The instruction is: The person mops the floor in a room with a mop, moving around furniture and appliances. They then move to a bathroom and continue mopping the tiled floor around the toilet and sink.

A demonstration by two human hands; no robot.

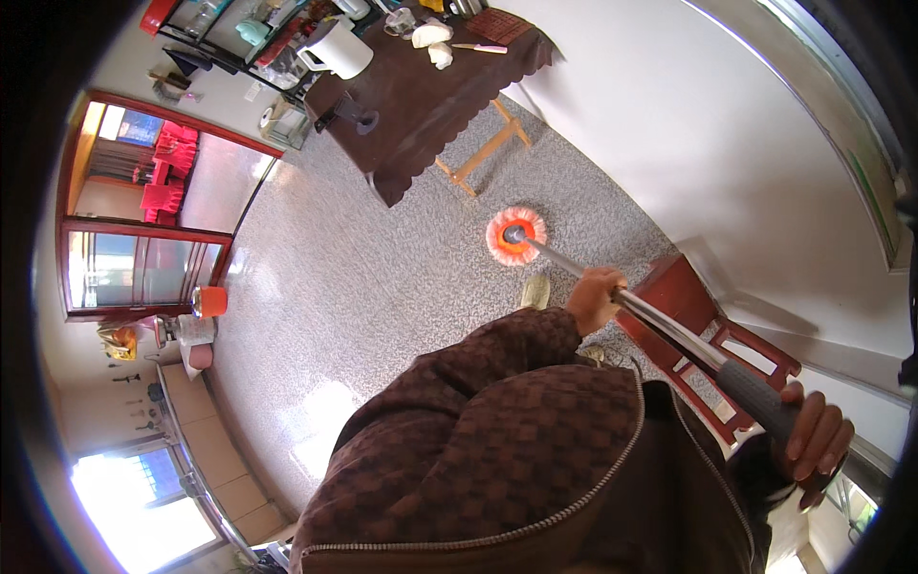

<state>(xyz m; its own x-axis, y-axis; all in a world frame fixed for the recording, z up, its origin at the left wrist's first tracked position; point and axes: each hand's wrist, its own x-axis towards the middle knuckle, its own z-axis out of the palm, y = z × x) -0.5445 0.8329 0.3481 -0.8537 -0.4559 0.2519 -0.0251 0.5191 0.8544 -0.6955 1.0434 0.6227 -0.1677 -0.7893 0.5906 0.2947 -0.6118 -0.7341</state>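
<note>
A spin mop slants across the view, its round head (516, 236) with pale orange fringe and orange disc resting on the grey speckled floor (373, 265). My left hand (599, 298) is wrapped around the metal pole (674, 326) at mid-length. Farther up, at the pole's end, my right hand (814, 438) has its fingers around the grey grip (753, 391). One of my shoes (536, 291) shows just below the mop head; the other is mostly hidden under my jacket.
A dark red wooden chair (663, 290) stands right beside the pole, against the white wall (681, 136). Ahead is a table with a brown scalloped cloth (409, 129) and wooden legs (488, 151). An orange bucket (210, 301) sits near the red-framed doorway (150, 226) at left.
</note>
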